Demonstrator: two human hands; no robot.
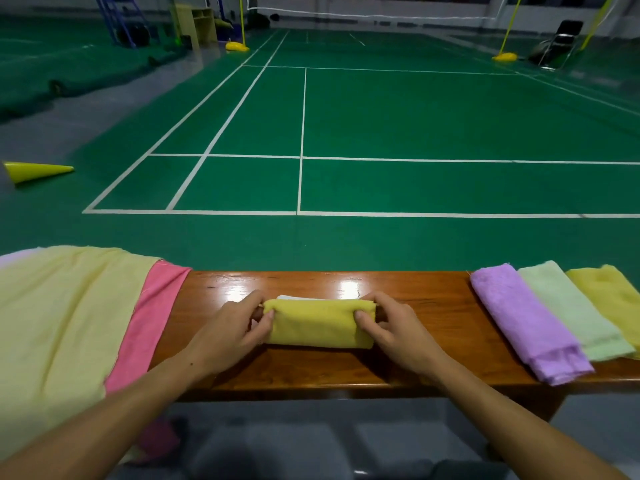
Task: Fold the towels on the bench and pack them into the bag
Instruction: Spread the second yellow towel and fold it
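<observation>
A small yellow towel (318,323), folded into a compact rectangle, lies in the middle of the wooden bench (433,327). My left hand (232,330) pinches its left end and my right hand (391,330) pinches its right end, thumbs on top. A white edge peeks out behind the towel. At the right lie a folded purple towel (526,323), a pale green towel (575,313) and a yellow towel (613,292), side by side. A pale yellow cloth (59,313) and a pink cloth (149,323) drape over the bench's left end. I see no bag that I can tell.
Beyond the bench stretches a green badminton court (381,126) with white lines. A yellow cone (34,171) lies on the floor at the left. Yellow net posts, a chair and a wooden cabinet stand far back.
</observation>
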